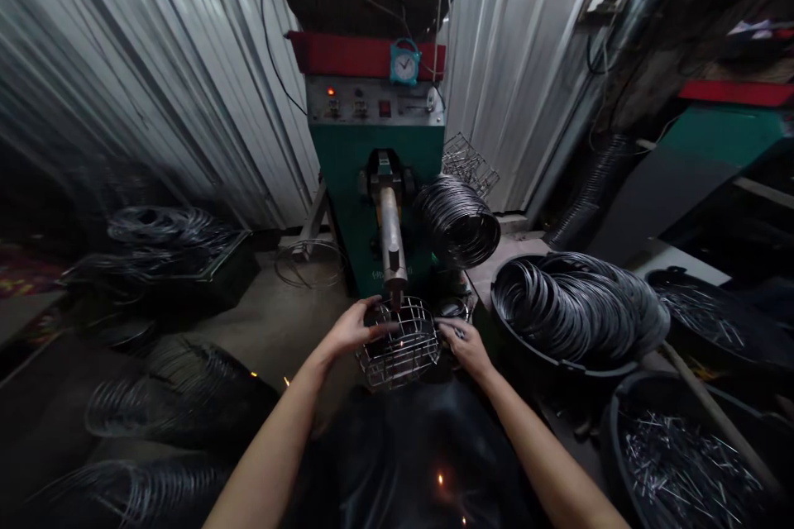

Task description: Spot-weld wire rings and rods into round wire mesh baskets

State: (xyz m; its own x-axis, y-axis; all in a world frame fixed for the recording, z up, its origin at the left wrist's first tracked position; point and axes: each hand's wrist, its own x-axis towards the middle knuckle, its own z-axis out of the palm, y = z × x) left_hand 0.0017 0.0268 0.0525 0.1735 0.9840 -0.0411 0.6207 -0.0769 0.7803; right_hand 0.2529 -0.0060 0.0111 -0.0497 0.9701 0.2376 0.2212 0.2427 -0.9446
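A round wire cage [397,345] sits under the metal electrode arm [392,244] of a green welding machine [375,149]. My left hand [355,326] grips the cage's left rim, fingers curled over the wires. On the cage's right side, my right hand [464,343] has its fingers closed on the wire rim. Small sparks glow on the cage and below it.
A black tub [527,347] of wire rings stands to the right, with a coil of rings [457,219] behind it. Further tubs [676,463] of short wire pieces are at the lower right. Ring stacks [165,227] lie on the left floor. Corrugated metal walls stand behind.
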